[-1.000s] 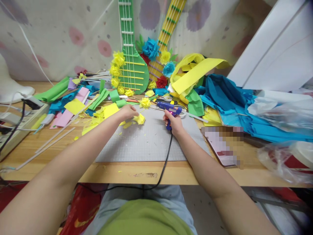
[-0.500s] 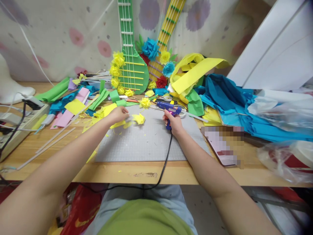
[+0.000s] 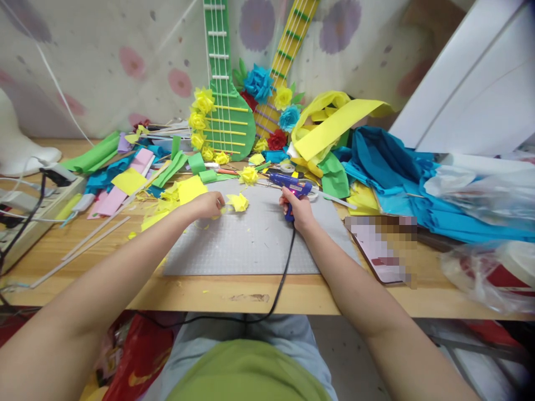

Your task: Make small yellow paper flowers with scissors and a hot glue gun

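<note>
Behind you-facing things hangs a pale sheet (image 3: 142, 33) patterned in purple and pink. Your wooden desk (image 3: 184, 292) is crowded along its back edge, with crumpled blue crepe paper (image 3: 384, 161) towards the back right corner and coloured paper strips (image 3: 128, 182) towards the left. A grey gridded cutting mat (image 3: 251, 250) lies near the middle of the front edge, flecked with yellow. At the back edge leans a green stringed-instrument model (image 3: 238, 120), trimmed with yellow rosettes (image 3: 198, 121). Your right hand (image 3: 300, 210) grips the blue glue gun (image 3: 286, 180) at the mat's back edge; its tip points left, a red light glows, and a black cord (image 3: 288, 256) drops over the desk's front edge. Your left hand (image 3: 209, 206) has its fingers drawn together near the mat's back left corner; whether they pinch anything cannot be told. Just beside them, the spiky yellow paper flower (image 3: 239, 202) sits on the mat.
</note>
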A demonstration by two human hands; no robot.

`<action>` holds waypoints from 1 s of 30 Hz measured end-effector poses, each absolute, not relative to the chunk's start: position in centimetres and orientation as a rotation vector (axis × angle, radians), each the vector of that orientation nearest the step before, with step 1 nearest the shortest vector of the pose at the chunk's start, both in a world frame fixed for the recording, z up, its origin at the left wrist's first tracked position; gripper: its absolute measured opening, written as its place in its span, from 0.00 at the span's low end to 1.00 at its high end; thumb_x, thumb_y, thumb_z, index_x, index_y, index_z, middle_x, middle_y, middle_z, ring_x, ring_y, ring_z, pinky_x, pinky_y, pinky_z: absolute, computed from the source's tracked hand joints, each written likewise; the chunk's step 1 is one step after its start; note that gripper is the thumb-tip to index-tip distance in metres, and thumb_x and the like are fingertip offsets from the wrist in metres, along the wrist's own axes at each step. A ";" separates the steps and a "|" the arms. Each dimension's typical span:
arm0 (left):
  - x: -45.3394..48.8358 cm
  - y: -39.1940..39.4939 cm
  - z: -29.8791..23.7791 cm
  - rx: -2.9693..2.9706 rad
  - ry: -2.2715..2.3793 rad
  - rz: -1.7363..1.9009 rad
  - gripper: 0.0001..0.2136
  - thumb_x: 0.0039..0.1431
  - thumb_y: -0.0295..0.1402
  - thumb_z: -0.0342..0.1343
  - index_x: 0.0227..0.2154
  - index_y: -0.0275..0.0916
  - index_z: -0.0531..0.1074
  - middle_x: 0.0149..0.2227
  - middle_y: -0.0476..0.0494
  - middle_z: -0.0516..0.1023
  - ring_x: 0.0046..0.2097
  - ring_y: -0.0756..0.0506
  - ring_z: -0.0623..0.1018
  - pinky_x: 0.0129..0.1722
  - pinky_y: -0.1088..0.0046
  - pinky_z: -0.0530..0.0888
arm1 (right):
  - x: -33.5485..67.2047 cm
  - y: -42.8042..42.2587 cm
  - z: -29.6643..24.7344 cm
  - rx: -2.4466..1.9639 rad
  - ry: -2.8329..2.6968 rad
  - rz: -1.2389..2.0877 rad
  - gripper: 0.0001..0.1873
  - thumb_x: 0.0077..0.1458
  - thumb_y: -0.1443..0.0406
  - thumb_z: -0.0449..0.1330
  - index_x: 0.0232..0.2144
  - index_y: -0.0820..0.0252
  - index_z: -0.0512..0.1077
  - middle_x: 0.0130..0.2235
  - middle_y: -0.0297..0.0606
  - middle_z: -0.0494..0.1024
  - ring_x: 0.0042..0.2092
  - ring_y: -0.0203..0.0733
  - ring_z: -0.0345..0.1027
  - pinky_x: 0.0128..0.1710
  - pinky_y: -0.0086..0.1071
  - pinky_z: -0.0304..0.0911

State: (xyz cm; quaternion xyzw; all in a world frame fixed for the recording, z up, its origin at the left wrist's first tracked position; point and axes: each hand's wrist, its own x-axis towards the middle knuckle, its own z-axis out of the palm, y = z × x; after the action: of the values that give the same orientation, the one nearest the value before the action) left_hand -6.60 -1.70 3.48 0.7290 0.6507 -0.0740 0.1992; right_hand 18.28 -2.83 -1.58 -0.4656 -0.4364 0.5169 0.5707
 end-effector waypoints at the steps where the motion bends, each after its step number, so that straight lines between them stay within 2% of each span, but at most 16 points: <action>1: -6.5 -1.7 3.7 2.029 1.821 -0.223 0.20 0.39 0.25 0.52 0.40 0.39 0.70 0.37 0.47 0.78 0.36 0.47 0.76 0.30 0.78 0.67 | 18.3 -2.9 -1.5 -1.101 -1.029 1.210 0.22 0.38 0.48 0.63 0.18 0.59 0.64 0.18 0.30 0.68 0.15 0.26 0.53 0.13 0.23 0.51; 5: -6.3 -1.9 4.1 2.025 1.825 -0.222 0.18 0.39 0.27 0.53 0.38 0.38 0.71 0.34 0.46 0.78 0.34 0.47 0.76 0.28 0.77 0.67 | 18.2 -3.0 -1.3 -1.107 -1.036 1.205 0.22 0.38 0.47 0.63 0.18 0.59 0.64 0.18 0.30 0.68 0.16 0.26 0.53 0.13 0.23 0.51; 8: -6.6 -1.9 4.1 2.023 1.824 -0.149 0.12 0.37 0.27 0.53 0.31 0.39 0.71 0.30 0.49 0.77 0.31 0.48 0.75 0.27 0.77 0.66 | 18.2 -3.0 -1.2 -1.091 -1.031 1.207 0.22 0.38 0.48 0.63 0.17 0.59 0.64 0.18 0.29 0.67 0.15 0.26 0.53 0.13 0.24 0.50; 11: -7.4 -1.7 4.2 1.978 1.841 0.030 0.05 0.37 0.27 0.54 0.22 0.40 0.69 0.23 0.51 0.74 0.27 0.49 0.74 0.25 0.77 0.66 | 18.3 -3.0 -1.3 -1.096 -1.035 1.203 0.22 0.39 0.48 0.63 0.16 0.59 0.64 0.18 0.30 0.67 0.15 0.26 0.53 0.13 0.24 0.50; 14: -8.2 -1.6 4.6 1.759 1.805 0.336 0.05 0.37 0.26 0.56 0.19 0.39 0.66 0.20 0.50 0.72 0.24 0.48 0.74 0.25 0.75 0.69 | 18.3 -3.0 -1.3 -1.117 -1.051 1.196 0.22 0.39 0.48 0.61 0.17 0.59 0.65 0.19 0.31 0.69 0.16 0.27 0.53 0.14 0.25 0.51; 18: -8.9 -1.8 5.1 1.346 1.660 0.801 0.10 0.37 0.23 0.59 0.20 0.37 0.62 0.20 0.50 0.70 0.28 0.47 0.77 0.32 0.70 0.74 | 18.1 -3.2 -1.1 -1.162 -1.106 1.168 0.22 0.39 0.46 0.60 0.19 0.59 0.68 0.25 0.35 0.75 0.16 0.27 0.53 0.14 0.26 0.51; 20: -8.8 -2.0 5.0 1.192 1.565 0.984 0.10 0.38 0.23 0.60 0.23 0.36 0.64 0.22 0.49 0.71 0.29 0.47 0.77 0.35 0.68 0.74 | 18.1 -3.4 -1.0 -1.168 -1.134 1.150 0.22 0.40 0.46 0.60 0.21 0.60 0.69 0.27 0.36 0.77 0.16 0.27 0.53 0.14 0.26 0.52; 24: -7.8 -2.7 3.6 0.987 1.343 1.212 0.10 0.39 0.25 0.60 0.28 0.34 0.69 0.26 0.47 0.74 0.31 0.50 0.77 0.38 0.69 0.74 | 18.0 -3.8 -1.2 -1.203 -1.252 1.077 0.19 0.42 0.49 0.60 0.21 0.60 0.70 0.25 0.36 0.76 0.16 0.27 0.53 0.16 0.26 0.52; 27: -6.6 -3.2 2.3 0.919 1.304 1.301 0.11 0.38 0.29 0.62 0.27 0.34 0.69 0.25 0.49 0.73 0.31 0.50 0.77 0.34 0.73 0.73 | 18.0 -4.0 -1.3 -1.259 -1.408 0.991 0.18 0.45 0.50 0.60 0.20 0.60 0.72 0.19 0.33 0.72 0.18 0.29 0.56 0.19 0.26 0.54; 30: -5.3 -3.7 1.4 1.024 1.384 1.315 0.13 0.38 0.35 0.62 0.28 0.35 0.70 0.26 0.48 0.74 0.30 0.50 0.76 0.25 0.78 0.69 | 17.9 -4.3 -1.3 -1.288 -1.508 0.935 0.17 0.44 0.52 0.61 0.20 0.60 0.73 0.20 0.34 0.73 0.22 0.32 0.62 0.24 0.26 0.58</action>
State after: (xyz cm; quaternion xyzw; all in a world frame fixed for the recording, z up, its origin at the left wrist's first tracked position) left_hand -5.32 -3.70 1.43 0.4177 0.5644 0.5362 0.4685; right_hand 17.89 -4.25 -1.32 -0.5226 -0.6116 0.3794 0.4569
